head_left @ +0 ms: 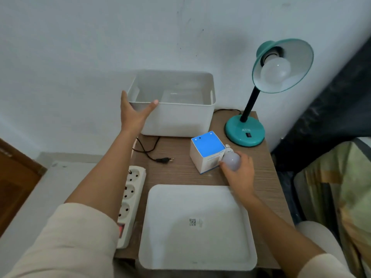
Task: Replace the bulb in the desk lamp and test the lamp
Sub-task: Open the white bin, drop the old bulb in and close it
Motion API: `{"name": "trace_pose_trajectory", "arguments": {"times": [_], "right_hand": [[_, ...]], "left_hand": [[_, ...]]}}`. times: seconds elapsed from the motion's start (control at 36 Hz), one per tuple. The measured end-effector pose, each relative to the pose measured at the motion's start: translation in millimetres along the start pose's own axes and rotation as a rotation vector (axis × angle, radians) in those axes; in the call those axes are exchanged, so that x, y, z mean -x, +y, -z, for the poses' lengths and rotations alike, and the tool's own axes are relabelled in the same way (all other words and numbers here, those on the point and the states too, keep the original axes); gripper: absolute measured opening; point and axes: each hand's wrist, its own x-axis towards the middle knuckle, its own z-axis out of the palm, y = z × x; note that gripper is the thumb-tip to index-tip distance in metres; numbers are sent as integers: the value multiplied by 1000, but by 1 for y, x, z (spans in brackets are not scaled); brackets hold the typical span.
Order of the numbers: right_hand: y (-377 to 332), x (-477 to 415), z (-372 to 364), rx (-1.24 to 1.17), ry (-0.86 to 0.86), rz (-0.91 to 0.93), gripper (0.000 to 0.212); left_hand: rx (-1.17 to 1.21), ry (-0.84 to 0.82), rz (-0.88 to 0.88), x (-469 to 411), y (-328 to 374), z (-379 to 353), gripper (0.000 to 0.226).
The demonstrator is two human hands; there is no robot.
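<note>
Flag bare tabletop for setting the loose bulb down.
Bare wood between plug and bulb box, bordered behind by the bin, in front by the lid. Crowded: lamp base corner, power strip edge, around the right hand holding the loose bulb.

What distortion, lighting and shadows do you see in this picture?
Head view: the wide-angle lens stretches the sleeves and skews the table edges; light is soft, dim, bluish, the lamp unlit; the bin casts a faint shadow on the wall; a small glint marks the lamp's bulb.
</note>
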Motion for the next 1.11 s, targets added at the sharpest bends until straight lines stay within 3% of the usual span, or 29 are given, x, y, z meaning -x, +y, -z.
{"name": "trace_pose_trajectory", "arguments": {"times": [0.14, 0.25, 0.44, 0.56, 0.75, 0.89, 1.11], "right_hand": [[-13, -11, 8, -77, 115, -6, 52], [-42, -22, 14, -147, 196, 82, 52], [-116, -50, 10, -204, 183, 312, 54], [-152, -77, -3, -230, 84, 337, 54], [-193, -131, -36, -79, -159, 276, 54], [-193, -148, -60, 70, -422, 222, 57], [-185, -157, -72, 186, -568, 158, 62]], "left_hand": [[-6, -16, 4, -6, -2, 1, 111], [8, -60, 21, -8, 0, 5, 116], [-25, -101, 35, -15, 6, 7, 121], [-8, -132, 49, -18, 5, 8, 131], [6, -128, 19, -25, 3, 7, 123], [24, -119, 24, -27, 0, 7, 126], [35, -89, 12, -25, -2, 5, 116]]}}
